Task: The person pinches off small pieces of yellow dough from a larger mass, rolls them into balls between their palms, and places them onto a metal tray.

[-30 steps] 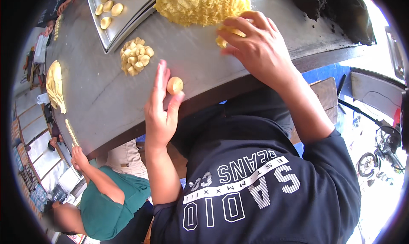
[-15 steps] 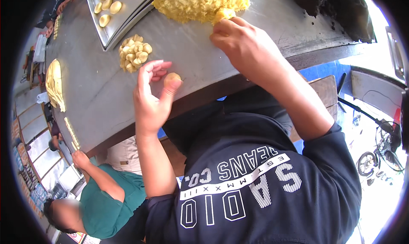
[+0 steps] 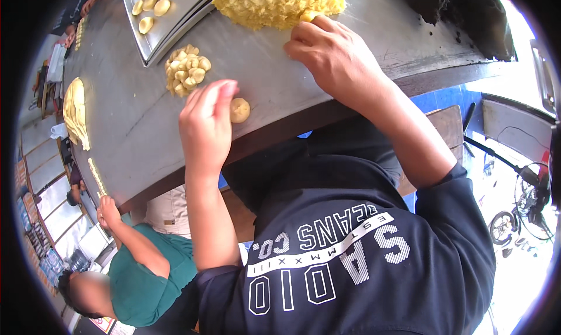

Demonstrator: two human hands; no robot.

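Note:
At the far edge of my view a mound of crumbly yellow filling (image 3: pixel 274 4) lies on the grey metal table. My right hand (image 3: pixel 330 54) is at its near right side, fingers closed on a lump of yellow filling (image 3: pixel 311 16) that mostly hides behind them. My left hand (image 3: pixel 205 116) is over the table's near part, its fingers drawn in toward the thumb and slightly blurred, with nothing visible between them. Just right of it sits a round pale dough ball (image 3: pixel 240 110). Beyond my left hand is a heap of small dough pieces (image 3: pixel 187 69).
A metal tray (image 3: pixel 153 42) of flattened dough balls stands at the far left. A larger piece of dough (image 3: pixel 75 110) and a thin dough strip (image 3: pixel 97 176) lie along the table's left side. A co-worker in a green shirt (image 3: pixel 149 276) works there. Dark cloth-like material (image 3: pixel 467 13) covers the far right.
My left hand has let go of the dough ball, which now sits beside it, and its fingers have drawn together. My right hand has stayed at the filling, shifting slightly.

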